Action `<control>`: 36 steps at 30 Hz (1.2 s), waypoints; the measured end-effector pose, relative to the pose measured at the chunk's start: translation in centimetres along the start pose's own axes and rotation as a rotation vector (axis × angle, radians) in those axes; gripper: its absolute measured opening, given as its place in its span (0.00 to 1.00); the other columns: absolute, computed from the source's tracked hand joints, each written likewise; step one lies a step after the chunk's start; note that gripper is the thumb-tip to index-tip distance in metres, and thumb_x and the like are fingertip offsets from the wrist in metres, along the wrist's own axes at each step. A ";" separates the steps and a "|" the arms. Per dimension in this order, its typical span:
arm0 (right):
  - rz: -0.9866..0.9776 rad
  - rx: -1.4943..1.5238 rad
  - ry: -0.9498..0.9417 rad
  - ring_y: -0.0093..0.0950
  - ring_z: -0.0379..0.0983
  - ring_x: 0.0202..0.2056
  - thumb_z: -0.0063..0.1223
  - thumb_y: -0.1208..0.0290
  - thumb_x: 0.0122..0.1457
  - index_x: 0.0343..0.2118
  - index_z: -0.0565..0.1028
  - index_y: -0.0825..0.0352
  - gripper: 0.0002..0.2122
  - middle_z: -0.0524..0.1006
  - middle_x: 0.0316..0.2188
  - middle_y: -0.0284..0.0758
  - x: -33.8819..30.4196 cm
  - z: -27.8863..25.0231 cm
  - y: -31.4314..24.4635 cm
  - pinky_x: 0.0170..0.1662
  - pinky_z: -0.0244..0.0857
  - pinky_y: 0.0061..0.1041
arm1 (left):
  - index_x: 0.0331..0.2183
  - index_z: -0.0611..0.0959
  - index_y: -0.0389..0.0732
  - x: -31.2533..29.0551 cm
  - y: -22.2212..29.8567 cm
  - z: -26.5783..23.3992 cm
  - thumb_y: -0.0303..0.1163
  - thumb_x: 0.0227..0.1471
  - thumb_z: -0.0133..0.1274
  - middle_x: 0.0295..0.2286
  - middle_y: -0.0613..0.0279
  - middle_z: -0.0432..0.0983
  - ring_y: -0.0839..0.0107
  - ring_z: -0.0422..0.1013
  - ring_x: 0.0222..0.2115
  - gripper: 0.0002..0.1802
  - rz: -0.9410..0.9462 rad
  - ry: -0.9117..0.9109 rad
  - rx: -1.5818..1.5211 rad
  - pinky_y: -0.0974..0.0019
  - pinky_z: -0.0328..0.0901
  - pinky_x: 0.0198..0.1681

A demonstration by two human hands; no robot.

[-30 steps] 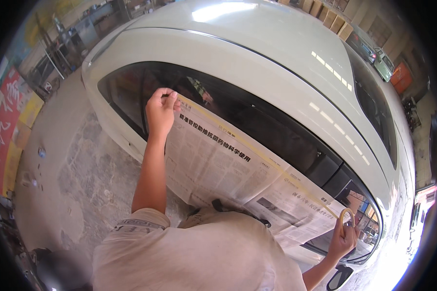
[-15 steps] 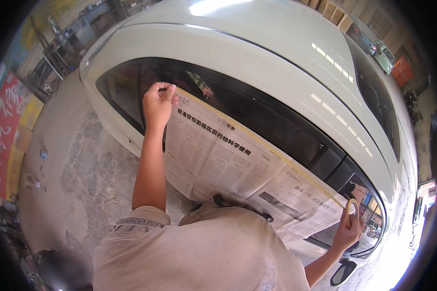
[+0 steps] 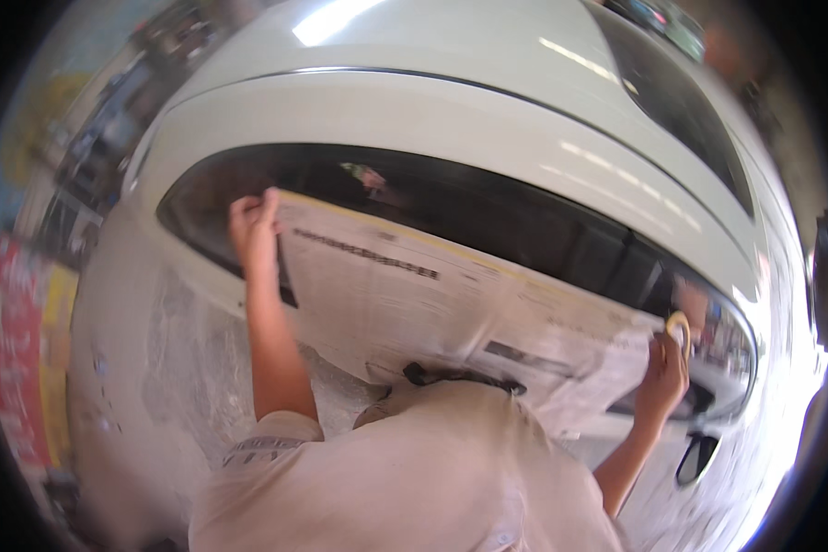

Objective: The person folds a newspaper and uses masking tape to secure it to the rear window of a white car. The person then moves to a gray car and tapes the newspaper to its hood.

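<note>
A sheet of newspaper (image 3: 386, 294) is spread between my hands against the side of a pale car (image 3: 414, 110). A strip of yellow masking tape (image 3: 451, 258) runs along its upper edge, below the dark side windows (image 3: 488, 207). My left hand (image 3: 256, 232) pinches the upper left corner, where the taped edge ends. At the other end, my right hand (image 3: 664, 375) grips a roll of yellow masking tape (image 3: 679, 329), held upright beside the sheet's right corner. The sheet's lower edge hangs close to my body, partly hidden by my shirt.
A side mirror (image 3: 697, 458) juts out at the lower right. The car's sloping glass (image 3: 681, 106) is at the upper right. On the left stands a red and yellow banner (image 3: 23, 350), and concrete floor (image 3: 189, 368) lies beside the car. Blurred shelving fills the far left.
The whole view has swung, blurring the surroundings. In it, my left hand sits lower and further left, and my right hand higher. Both keep their hold, with the newspaper still stretched between them.
</note>
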State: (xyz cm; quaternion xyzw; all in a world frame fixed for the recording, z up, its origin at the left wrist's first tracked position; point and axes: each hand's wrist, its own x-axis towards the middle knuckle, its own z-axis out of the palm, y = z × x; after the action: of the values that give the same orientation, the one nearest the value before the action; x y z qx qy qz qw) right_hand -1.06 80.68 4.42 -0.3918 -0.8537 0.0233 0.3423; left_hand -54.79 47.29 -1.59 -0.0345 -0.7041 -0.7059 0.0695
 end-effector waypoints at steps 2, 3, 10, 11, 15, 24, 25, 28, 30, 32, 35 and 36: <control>0.067 0.043 0.017 0.41 0.81 0.36 0.63 0.75 0.62 0.40 0.82 0.66 0.06 0.84 0.35 0.41 0.3 0.2 -1.1 0.41 0.73 0.34 | 0.44 0.75 0.40 0.8 -1.0 -0.1 0.43 0.58 0.67 0.30 0.66 0.77 0.80 0.70 0.27 0.24 0.043 -0.007 0.038 0.73 0.67 0.29; 0.062 0.080 0.042 0.42 0.80 0.33 0.65 0.74 0.60 0.37 0.81 0.67 0.05 0.83 0.32 0.40 0.7 0.2 -1.6 0.39 0.72 0.34 | 0.45 0.75 0.39 1.2 -1.2 -0.5 0.43 0.58 0.67 0.31 0.65 0.77 0.80 0.70 0.28 0.24 0.048 -0.012 0.022 0.74 0.66 0.29; 0.143 0.139 0.100 0.37 0.76 0.23 0.67 0.68 0.59 0.32 0.81 0.64 0.06 0.80 0.26 0.36 1.8 0.3 -3.2 0.28 0.69 0.29 | 0.47 0.73 0.36 1.5 -1.3 -1.6 0.46 0.58 0.67 0.27 0.67 0.73 0.80 0.64 0.25 0.29 0.112 -0.096 0.102 0.73 0.61 0.26; 0.148 0.127 0.099 0.37 0.77 0.23 0.67 0.67 0.59 0.32 0.81 0.64 0.06 0.80 0.26 0.35 1.7 0.4 -3.1 0.28 0.69 0.29 | 0.48 0.72 0.35 1.0 -0.9 -1.1 0.47 0.57 0.68 0.28 0.66 0.73 0.80 0.64 0.25 0.31 0.146 -0.077 0.166 0.72 0.61 0.26; 0.136 0.108 0.124 0.35 0.78 0.23 0.66 0.65 0.60 0.32 0.82 0.63 0.07 0.81 0.25 0.33 2.0 0.7 -2.9 0.28 0.70 0.29 | 0.52 0.71 0.35 -0.2 -1.4 -0.7 0.51 0.53 0.70 0.37 0.59 0.74 0.71 0.69 0.34 0.38 0.300 -0.057 0.361 0.65 0.67 0.36; 0.124 0.080 0.140 0.32 0.77 0.21 0.65 0.65 0.60 0.30 0.82 0.61 0.07 0.80 0.23 0.31 2.1 1.3 -2.8 0.26 0.68 0.29 | 0.68 0.60 0.44 -8.9 4.7 5.7 0.59 0.42 0.74 0.68 0.40 0.48 0.44 0.43 0.70 0.62 0.803 -0.069 0.734 0.39 0.42 0.71; 0.124 0.083 0.142 0.32 0.77 0.20 0.65 0.64 0.60 0.30 0.82 0.61 0.07 0.80 0.23 0.31 2.1 1.3 -2.7 0.26 0.68 0.30 | 0.69 0.58 0.45 -9.7 5.6 6.4 0.58 0.41 0.75 0.69 0.39 0.46 0.43 0.42 0.71 0.64 0.800 -0.085 0.746 0.38 0.41 0.71; 0.122 0.083 0.133 0.31 0.77 0.21 0.65 0.64 0.60 0.31 0.83 0.61 0.07 0.80 0.23 0.31 2.1 1.1 -2.7 0.27 0.69 0.29 | 0.71 0.55 0.48 -11.1 7.3 8.1 0.56 0.36 0.78 0.70 0.37 0.40 0.41 0.38 0.72 0.70 0.839 -0.150 0.756 0.36 0.38 0.71; 0.125 0.067 0.104 0.31 0.78 0.22 0.66 0.64 0.60 0.32 0.84 0.64 0.08 0.81 0.25 0.34 2.1 0.8 -2.8 0.28 0.71 0.27 | 0.72 0.53 0.48 -11.3 7.9 8.8 0.56 0.34 0.79 0.71 0.36 0.38 0.40 0.37 0.72 0.73 0.927 -0.223 0.732 0.35 0.37 0.71; 0.135 0.065 0.104 0.31 0.78 0.22 0.66 0.64 0.60 0.32 0.84 0.63 0.08 0.81 0.24 0.34 2.1 0.9 -2.7 0.28 0.70 0.27 | 0.72 0.53 0.48 -12.1 8.5 10.0 0.56 0.31 0.80 0.71 0.35 0.36 0.39 0.36 0.72 0.75 0.925 -0.276 0.692 0.34 0.36 0.70; 0.134 0.070 0.116 0.31 0.78 0.22 0.66 0.65 0.60 0.32 0.84 0.63 0.07 0.81 0.24 0.33 2.0 1.1 -2.6 0.28 0.70 0.28 | 0.72 0.53 0.48 -13.8 9.4 12.0 0.59 0.25 0.81 0.70 0.32 0.35 0.37 0.34 0.72 0.79 0.907 -0.358 0.631 0.32 0.36 0.70; 0.135 0.069 0.122 0.31 0.78 0.22 0.66 0.65 0.60 0.32 0.84 0.63 0.07 0.81 0.24 0.33 2.0 1.2 -2.5 0.28 0.70 0.28 | 0.72 0.53 0.48 -14.4 9.8 12.7 0.60 0.25 0.80 0.70 0.32 0.34 0.36 0.34 0.72 0.80 0.921 -0.400 0.618 0.31 0.37 0.70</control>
State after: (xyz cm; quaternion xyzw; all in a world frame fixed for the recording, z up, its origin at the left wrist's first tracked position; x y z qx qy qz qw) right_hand -4.34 80.56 5.44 -0.4374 -0.8014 0.0516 0.4047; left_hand -39.77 60.71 6.04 -0.4474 -0.7890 -0.3449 0.2417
